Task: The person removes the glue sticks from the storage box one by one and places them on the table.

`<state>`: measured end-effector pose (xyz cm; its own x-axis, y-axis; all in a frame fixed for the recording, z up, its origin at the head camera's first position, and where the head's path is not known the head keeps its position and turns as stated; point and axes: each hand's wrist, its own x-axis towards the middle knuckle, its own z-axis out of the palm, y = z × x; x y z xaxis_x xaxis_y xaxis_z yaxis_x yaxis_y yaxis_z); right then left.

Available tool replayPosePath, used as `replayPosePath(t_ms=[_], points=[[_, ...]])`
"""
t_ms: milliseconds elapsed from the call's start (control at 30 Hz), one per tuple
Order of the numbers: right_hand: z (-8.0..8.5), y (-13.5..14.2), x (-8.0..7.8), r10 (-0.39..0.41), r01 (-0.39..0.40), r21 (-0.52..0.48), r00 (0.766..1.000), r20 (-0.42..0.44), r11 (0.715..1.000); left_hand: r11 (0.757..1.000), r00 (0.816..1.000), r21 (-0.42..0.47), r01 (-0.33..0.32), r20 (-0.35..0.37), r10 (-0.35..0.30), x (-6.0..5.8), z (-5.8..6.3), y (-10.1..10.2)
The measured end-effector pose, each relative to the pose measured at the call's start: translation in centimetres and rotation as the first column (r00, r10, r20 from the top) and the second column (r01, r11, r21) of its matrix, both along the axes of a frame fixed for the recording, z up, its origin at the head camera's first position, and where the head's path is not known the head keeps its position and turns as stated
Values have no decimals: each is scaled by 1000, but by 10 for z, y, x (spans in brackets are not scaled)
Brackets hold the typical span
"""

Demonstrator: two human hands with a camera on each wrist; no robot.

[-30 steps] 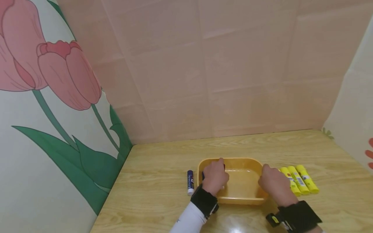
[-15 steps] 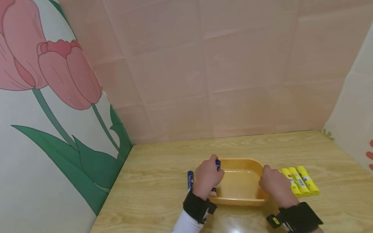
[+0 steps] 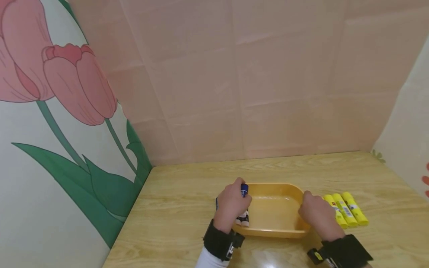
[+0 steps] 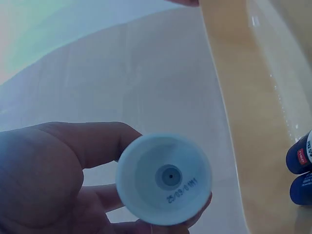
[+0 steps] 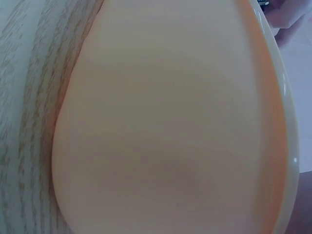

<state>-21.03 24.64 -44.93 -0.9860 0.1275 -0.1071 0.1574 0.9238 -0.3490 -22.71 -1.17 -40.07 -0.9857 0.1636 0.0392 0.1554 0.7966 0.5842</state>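
Note:
My left hand (image 3: pixel 231 203) is at the left end of a yellow plastic tray (image 3: pixel 271 233). It holds a glue stick, whose round white base (image 4: pixel 165 180) faces the left wrist camera; a blue cap (image 3: pixel 244 188) shows beside its fingers in the head view. In the left wrist view, two blue-capped glue sticks (image 4: pixel 301 153) lie inside the tray, while the head view shows pale bases (image 3: pixel 241 220) below the hand. Outside the tray, another blue glue stick (image 3: pixel 216 203) is mostly hidden by this hand. My right hand (image 3: pixel 318 214) grips the tray's right rim (image 3: pixel 303 201).
Several yellow glue sticks (image 3: pixel 345 210) lie side by side on the wooden table (image 3: pixel 187 186), right of the tray and close to my right hand. A pinkish backdrop (image 3: pixel 268 93) stands behind; a tulip-printed panel (image 3: pixel 80 89) borders the left side.
My left hand has moved left within the tray's left end, and the blue cap beside its fingers has moved with it. The right hand and the tray have stayed nearly still.

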Motion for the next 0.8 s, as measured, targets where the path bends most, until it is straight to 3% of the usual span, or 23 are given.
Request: replayPosePath(t_ms=[233,600,800], points=[[-1,0,0,-8,8,5,1000,17,1000,999,999,-33,34,6,-34,2,4,-8],[0,0,-3,-18,18,-3,999,50,1000,1000,996,-7,-17,84,18,6,18,-20],[-2,0,-1,-11,11,5,1000,2,1000,1000,996,-14,-22,82,24,6,21,-28]])
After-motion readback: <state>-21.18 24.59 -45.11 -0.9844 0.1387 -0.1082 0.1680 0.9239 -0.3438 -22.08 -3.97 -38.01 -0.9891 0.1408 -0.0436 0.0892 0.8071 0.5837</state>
